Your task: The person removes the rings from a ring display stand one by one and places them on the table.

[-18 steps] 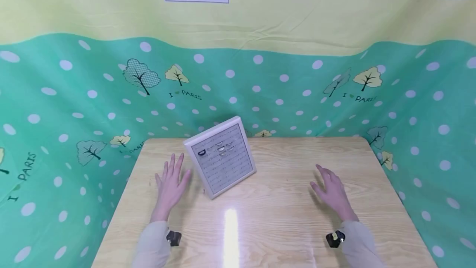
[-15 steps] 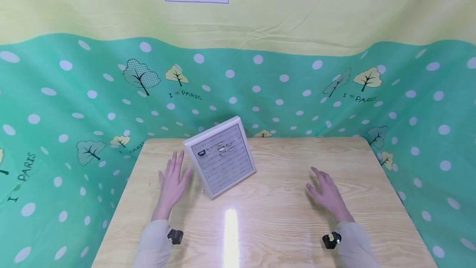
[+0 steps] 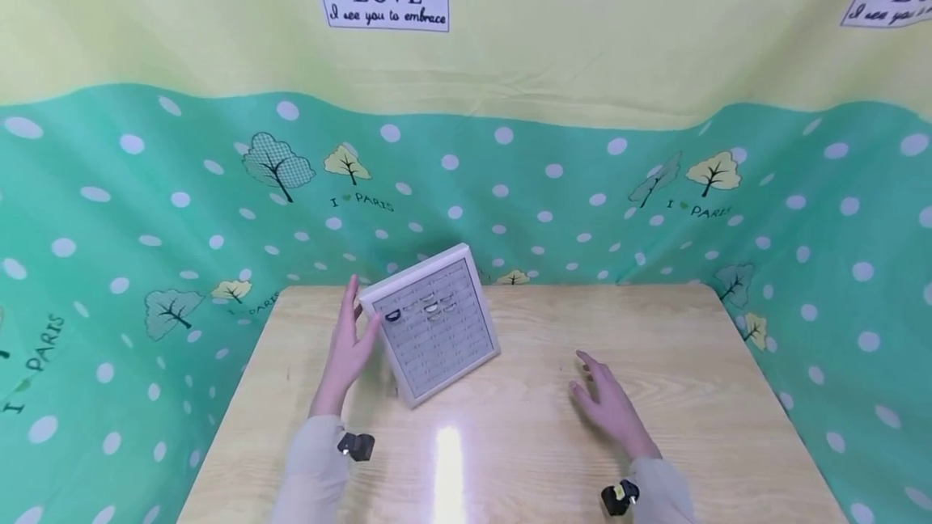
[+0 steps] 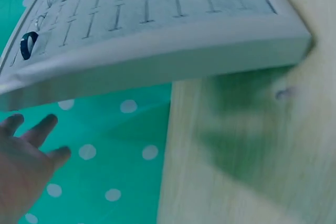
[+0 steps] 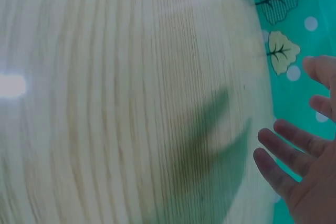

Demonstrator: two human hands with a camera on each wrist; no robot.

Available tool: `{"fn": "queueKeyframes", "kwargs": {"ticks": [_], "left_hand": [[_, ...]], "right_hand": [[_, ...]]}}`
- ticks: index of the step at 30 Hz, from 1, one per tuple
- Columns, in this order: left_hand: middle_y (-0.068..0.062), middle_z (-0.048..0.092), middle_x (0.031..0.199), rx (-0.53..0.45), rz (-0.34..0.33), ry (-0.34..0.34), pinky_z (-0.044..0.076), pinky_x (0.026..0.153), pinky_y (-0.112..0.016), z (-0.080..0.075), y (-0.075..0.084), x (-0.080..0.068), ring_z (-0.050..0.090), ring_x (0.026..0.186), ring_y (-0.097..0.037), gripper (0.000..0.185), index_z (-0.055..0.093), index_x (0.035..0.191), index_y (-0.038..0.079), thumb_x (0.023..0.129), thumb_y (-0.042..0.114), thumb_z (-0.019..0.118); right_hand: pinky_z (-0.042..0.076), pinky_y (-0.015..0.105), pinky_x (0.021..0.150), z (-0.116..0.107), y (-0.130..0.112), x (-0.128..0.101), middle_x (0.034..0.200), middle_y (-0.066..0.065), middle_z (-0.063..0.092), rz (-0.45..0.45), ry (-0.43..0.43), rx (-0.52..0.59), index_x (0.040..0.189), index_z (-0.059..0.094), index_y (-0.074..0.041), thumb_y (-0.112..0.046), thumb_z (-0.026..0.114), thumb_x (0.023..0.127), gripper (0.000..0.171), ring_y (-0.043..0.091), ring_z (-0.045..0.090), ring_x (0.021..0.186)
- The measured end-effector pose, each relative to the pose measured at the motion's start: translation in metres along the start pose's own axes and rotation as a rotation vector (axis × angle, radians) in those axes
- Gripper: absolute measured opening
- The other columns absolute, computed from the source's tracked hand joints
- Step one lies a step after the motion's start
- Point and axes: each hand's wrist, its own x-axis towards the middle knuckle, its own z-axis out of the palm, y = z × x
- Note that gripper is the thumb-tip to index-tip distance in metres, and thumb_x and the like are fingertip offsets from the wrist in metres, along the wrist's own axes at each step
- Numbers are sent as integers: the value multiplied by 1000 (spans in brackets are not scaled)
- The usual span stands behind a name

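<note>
A white-framed ring display tray [image 3: 444,354] stands leaning back at the table's far side, its grey face lined with slots. Several rings sit in its upper rows, among them a black ring [image 4: 28,44] nearest the left edge. At the tray's upper left side is my left hand [image 3: 348,354], fingers extended and thumb apart. In the left wrist view its fingertips lie close to the tray's side; whether they touch it I cannot tell. My right hand [image 3: 610,411] hovers over the table to the right of the tray, fingers spread and holding nothing.
The light wooden table [image 3: 524,443] carries a bright glare streak. A green dotted curtain [image 3: 502,217] stands behind it and along both sides. Black wrist cameras [image 3: 357,446] sit on both forearms.
My left hand has moved up and right to the tray's edge. The right hand has shifted left and toward the near side. The head view has tilted slightly up.
</note>
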Motion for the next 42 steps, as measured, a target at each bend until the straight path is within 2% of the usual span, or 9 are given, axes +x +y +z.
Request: {"fn": "queueKeyframes", "kwargs": {"ticks": [6,8,11,15,22,26,32,36,42], "left_hand": [[-27,22,151,-178,-25,-54,34,104,-56,3,19,0,36,129,-50,76,12,155,12,95,-1,56],[-28,27,149,-226,-45,-70,39,100,-53,3,15,0,42,124,-51,72,15,154,12,95,-3,54],[-27,31,147,-235,-49,-73,44,96,-49,4,3,1,48,119,-49,65,23,152,11,96,-3,53],[-23,33,148,-223,-24,-74,44,99,-43,2,-10,6,45,124,-44,58,29,148,8,96,-2,52],[-27,42,139,-307,-75,-144,52,86,-33,-8,-13,8,51,116,-44,54,31,146,6,97,2,53],[-29,43,137,-356,-104,-175,53,85,-34,-13,-13,9,57,112,-31,56,31,145,7,96,2,56],[-32,41,136,-406,-90,-206,54,83,-36,-16,-14,12,60,106,-13,59,30,146,5,94,-2,58],[-31,39,136,-427,-68,-219,54,84,-36,-17,-13,13,60,107,-12,58,31,145,3,93,-4,57],[-31,38,137,-439,-61,-218,54,84,-37,-19,-13,12,60,108,-14,57,33,145,3,93,-4,57]], "right_hand": [[48,54,87,13,-7,-4,124,21,53,1,6,28,146,36,-5,-23,62,95,60,35,57,105],[49,49,84,17,-9,-3,123,20,54,1,5,37,146,37,-6,-22,63,95,60,31,58,100],[49,45,83,22,-15,0,123,18,54,7,-3,55,147,37,-9,-22,63,95,59,26,58,97],[50,42,81,28,-25,6,123,16,54,-5,-11,77,147,37,-10,-23,64,94,60,19,58,94],[52,39,80,38,-52,23,124,15,55,-31,-32,100,147,37,-10,-24,63,95,60,16,59,93],[52,40,81,45,-70,35,124,15,54,-44,-57,129,148,37,-12,-24,64,94,61,23,60,97],[52,43,82,57,-94,52,124,17,54,-111,-81,179,147,36,-11,-19,64,94,61,28,60,99],[52,40,84,65,-112,61,122,17,55,-167,-88,210,145,38,-6,-12,63,93,58,24,60,98],[54,35,82,75,-137,71,117,15,57,-260,-83,221,144,39,-3,-14,61,95,54,18,60,95]]}}
